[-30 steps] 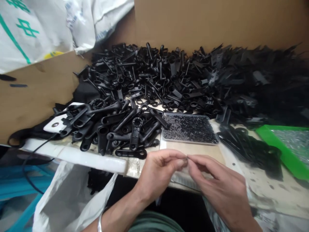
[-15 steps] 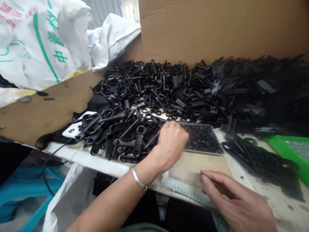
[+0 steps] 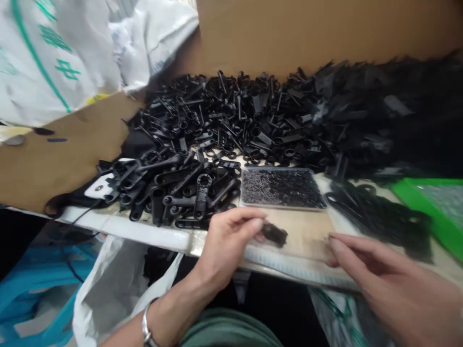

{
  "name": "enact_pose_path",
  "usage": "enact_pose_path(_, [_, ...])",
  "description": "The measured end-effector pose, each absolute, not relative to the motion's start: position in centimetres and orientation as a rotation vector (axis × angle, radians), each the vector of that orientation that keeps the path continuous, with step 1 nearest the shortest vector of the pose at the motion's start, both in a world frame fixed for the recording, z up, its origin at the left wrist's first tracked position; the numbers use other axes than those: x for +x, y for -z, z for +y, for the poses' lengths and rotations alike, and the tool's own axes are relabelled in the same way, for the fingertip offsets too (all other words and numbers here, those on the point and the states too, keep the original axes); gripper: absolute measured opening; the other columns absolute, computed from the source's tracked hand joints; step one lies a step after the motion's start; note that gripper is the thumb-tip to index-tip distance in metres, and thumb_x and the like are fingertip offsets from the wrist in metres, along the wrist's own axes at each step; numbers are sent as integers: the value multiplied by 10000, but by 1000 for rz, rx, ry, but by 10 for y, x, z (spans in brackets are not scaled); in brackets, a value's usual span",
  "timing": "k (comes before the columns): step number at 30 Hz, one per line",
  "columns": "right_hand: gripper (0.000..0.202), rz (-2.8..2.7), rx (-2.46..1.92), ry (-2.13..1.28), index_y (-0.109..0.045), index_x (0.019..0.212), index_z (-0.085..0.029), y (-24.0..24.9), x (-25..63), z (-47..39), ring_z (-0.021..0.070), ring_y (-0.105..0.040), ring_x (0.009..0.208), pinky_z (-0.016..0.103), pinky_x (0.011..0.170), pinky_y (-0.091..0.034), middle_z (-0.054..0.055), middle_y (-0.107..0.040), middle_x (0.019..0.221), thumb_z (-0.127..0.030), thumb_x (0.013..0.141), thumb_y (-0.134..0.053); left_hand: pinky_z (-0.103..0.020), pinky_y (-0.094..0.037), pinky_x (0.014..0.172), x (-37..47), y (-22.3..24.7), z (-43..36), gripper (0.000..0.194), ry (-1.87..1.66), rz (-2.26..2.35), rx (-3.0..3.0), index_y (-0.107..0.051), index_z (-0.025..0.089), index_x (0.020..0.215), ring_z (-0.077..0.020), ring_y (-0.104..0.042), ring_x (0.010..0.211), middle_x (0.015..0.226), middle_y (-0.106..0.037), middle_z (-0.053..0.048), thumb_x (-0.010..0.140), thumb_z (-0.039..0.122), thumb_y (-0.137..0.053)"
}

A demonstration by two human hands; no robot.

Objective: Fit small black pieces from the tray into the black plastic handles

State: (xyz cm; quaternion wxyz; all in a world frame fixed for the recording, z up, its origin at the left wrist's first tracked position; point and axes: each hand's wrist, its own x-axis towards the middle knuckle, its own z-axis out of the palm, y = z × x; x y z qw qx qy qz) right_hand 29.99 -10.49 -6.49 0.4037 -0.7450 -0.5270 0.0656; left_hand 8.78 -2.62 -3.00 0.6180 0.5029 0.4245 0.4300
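Observation:
My left hand [image 3: 231, 238] pinches a short black plastic part [image 3: 275, 235] between thumb and fingers, over the front of the bench. The part's far end points right and is blurred. To its right, my right hand [image 3: 376, 265] is closed in a pinch, thumb against forefinger. Whatever small thing may sit at those fingertips is too tiny and smeared to name. Just behind my hands lies a shallow clear tray [image 3: 285, 207] of small dark, screw-like pieces. Left of the tray is a heap of black plastic arms with ring-shaped ends [image 3: 181, 188].
A large pile of black parts [image 3: 231, 115] stretches along the cardboard wall [image 3: 307, 33]. Flat black parts [image 3: 383, 217] and a green bin [image 3: 408, 193] are at right. White sacks [image 3: 87, 53] stand left; an open white bag [image 3: 108, 284] hangs below the bench edge near a blue stool [image 3: 36, 294].
My left hand has come back from the tray's left side toward the bench front, and the black part in it now shows. My right hand stays pinched. The camera view has shifted.

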Motion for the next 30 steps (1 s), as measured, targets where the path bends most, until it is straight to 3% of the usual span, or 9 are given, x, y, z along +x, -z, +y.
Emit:
enact_pose_path(3, [167,-1290,-1933,-191,-732,838,-262,58,293,-107,169,-678,549,284,610,-581,-35,-725,669,-401,774,-665,-194,-482,631,81,55,-33,127,-889,1125,1097,-677,131,919,-90,-591,573,585,-639,12,848,215,-614])
enact_pose_path(6, [107,-1351,-1889,-241,-731,827,-243,55,286,-106,146,-674,573,262,643,-572,-25,-737,720,-313,784,-662,-198,-458,552,77,59,-32,193,-803,1191,1297,-662,146,1009,-104,-590,544,622,-653,6,883,246,-556])
enact_pose_path(9, [87,-1426,-1830,-253,-724,801,-220,54,281,-103,133,-665,568,236,615,-566,-17,-735,711,-259,790,-648,-221,-472,577,74,56,-30,232,-767,1251,1626,-659,164,1054,-114,-623,552,725,-692,-10,919,228,-481])
enact_pose_path(14, [87,-1487,-1787,-233,-720,804,-195,54,280,-101,130,-674,585,225,619,-568,-2,-743,738,-226,801,-638,-254,-491,755,69,60,-35,255,-890,1298,2226,-642,162,1102,-162,-667,857,1019,-708,-53,921,136,-464])
enact_pose_path(18, [85,-1531,-1769,-214,-714,807,-194,56,281,-101,132,-683,605,225,619,-566,3,-748,758,-219,809,-633,-319,-491,836,68,67,-38,240,-1027,1097,2446,-602,149,1130,-207,-615,990,1142,-663,-80,903,223,-573])
enact_pose_path(21, [83,-1581,-1751,-206,-707,814,-190,57,280,-101,139,-690,635,230,618,-559,11,-748,777,-204,817,-625,-382,-483,856,73,71,-37,224,-941,969,2518,-608,162,1080,-224,-588,964,1104,-667,-70,877,257,-623])
enact_pose_path(30, [55,-1794,-1624,-188,-653,831,-176,55,263,-100,103,-646,660,219,658,-505,-2,-701,781,-135,837,-618,-284,-497,757,83,79,-41,154,-1028,860,2335,-612,147,1014,-157,-572,850,971,-680,-44,862,123,-619])
